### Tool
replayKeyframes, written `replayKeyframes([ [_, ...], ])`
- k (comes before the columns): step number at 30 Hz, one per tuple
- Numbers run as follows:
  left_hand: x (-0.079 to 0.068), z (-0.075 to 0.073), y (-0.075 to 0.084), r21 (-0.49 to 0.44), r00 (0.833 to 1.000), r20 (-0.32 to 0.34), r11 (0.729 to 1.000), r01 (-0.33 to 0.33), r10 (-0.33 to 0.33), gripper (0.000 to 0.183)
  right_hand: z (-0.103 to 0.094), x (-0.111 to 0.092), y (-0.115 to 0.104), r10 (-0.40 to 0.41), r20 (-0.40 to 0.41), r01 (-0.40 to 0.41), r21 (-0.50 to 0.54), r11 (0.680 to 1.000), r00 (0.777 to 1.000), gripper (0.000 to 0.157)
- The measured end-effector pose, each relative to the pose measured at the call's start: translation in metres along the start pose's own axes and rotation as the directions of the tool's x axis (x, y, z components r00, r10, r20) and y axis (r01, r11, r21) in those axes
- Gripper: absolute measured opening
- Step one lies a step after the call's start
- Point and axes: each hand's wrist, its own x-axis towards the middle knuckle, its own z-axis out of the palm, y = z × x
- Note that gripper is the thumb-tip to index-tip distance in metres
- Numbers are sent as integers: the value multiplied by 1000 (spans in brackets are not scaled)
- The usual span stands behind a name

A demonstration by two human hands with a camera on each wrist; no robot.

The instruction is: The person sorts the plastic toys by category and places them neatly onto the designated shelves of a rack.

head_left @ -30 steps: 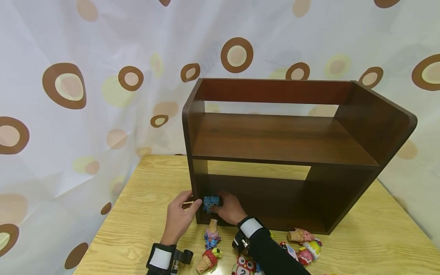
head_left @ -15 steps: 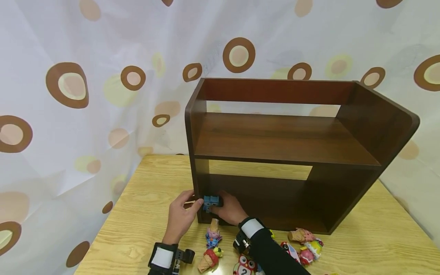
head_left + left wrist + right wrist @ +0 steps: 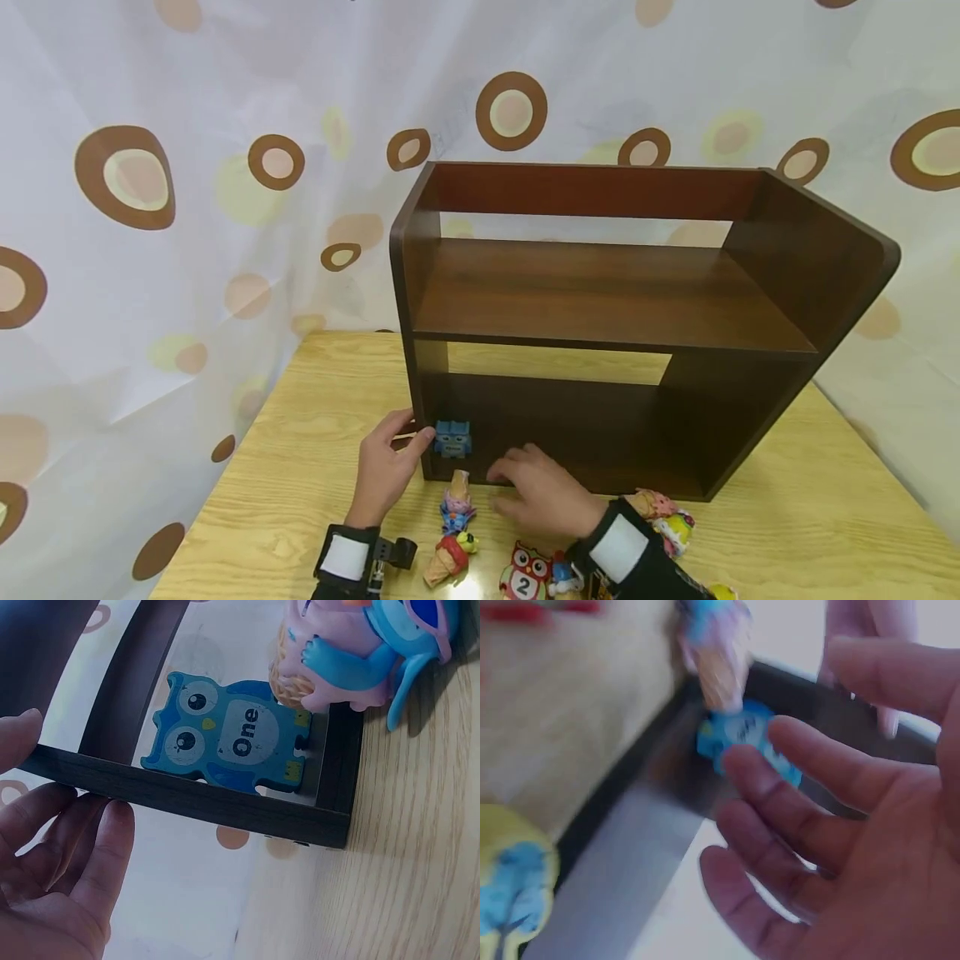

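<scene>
Our right hand let go of the blue owl and backed off to roughly its four o'clock, fingers loose, so now we've got the owl standing unheld.

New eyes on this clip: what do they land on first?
First, the big dark-brown shelf unit, standing on the pale wooden table before a sheet printed with brown rings. Next, the small blue owl marked "One" at the left end of its lower compartment, with the left hand gripping the unit's left side and the right hand empty in front. Then the red owl numbered 2, on the table.
</scene>
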Motion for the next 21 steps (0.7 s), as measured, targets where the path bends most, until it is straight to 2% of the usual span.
replayKeyframes([
  [4, 0, 0, 1, 12, 1000, -3, 1000, -5, 5, 31, 12, -30, -10, 16, 106, 0, -143, 990, 994, 32],
  [8, 0, -1, 1, 23, 1000, -6, 1000, 20, -20, 31, 24, -48, -14, 28, 112, 0, -247, 969, 993, 42],
  [13, -1, -1, 1, 25, 999, -4, 998, 51, -51, 33, 30, -59, -13, 36, 119, 4, -321, 947, 992, 61],
  [17, 0, -1, 1, 21, 999, 5, 998, 52, -52, 33, 33, -64, -8, 34, 126, 13, -357, 934, 991, 64],
  [21, -1, 0, 1, 15, 999, 7, 999, 44, -44, 33, 38, -66, -8, 64, 110, -19, -372, 928, 992, 69],
])
